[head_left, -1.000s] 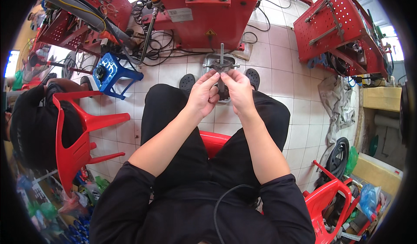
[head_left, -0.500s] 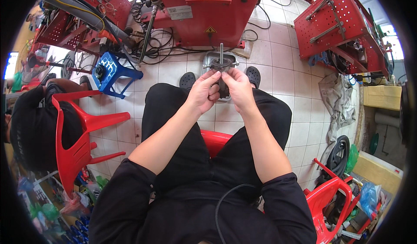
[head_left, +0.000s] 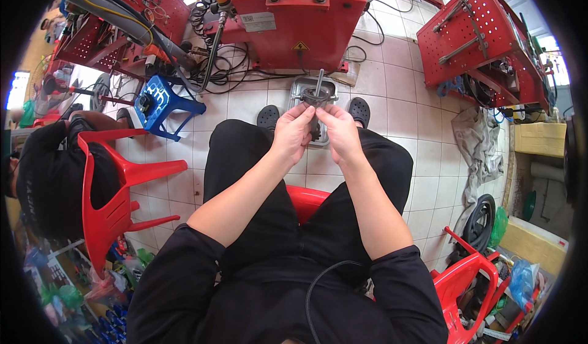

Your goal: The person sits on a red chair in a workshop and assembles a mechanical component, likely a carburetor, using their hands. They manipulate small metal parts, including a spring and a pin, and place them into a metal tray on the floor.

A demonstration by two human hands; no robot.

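Over the gap between my knees, both hands hold a dark round metal part with a thin upright shaft [head_left: 317, 94]. My left hand [head_left: 293, 131] is closed on its near left side, thumb on top. From the right, my right hand [head_left: 340, 133] pinches the near edge, its thumb almost meeting the left one. The shaft points away from me and leans slightly right. Below the part, a shallow silvery metal tray [head_left: 332, 89] rests on the tiles between my feet. Something dark shows beneath my fingers, but my hands partly hide it.
A red machine [head_left: 294, 37] stands ahead, with black cables on the floor. At left are a blue stool [head_left: 165, 105], a red chair [head_left: 113, 203] and a seated person in black [head_left: 55, 178]. A red perforated tool cart [head_left: 471, 44] stands right; another red chair [head_left: 468, 283] is behind it.
The view has shifted slightly. The shaft now leans a little more to the right, and my left fingers are tucked further under the part. Both hands keep their hold.
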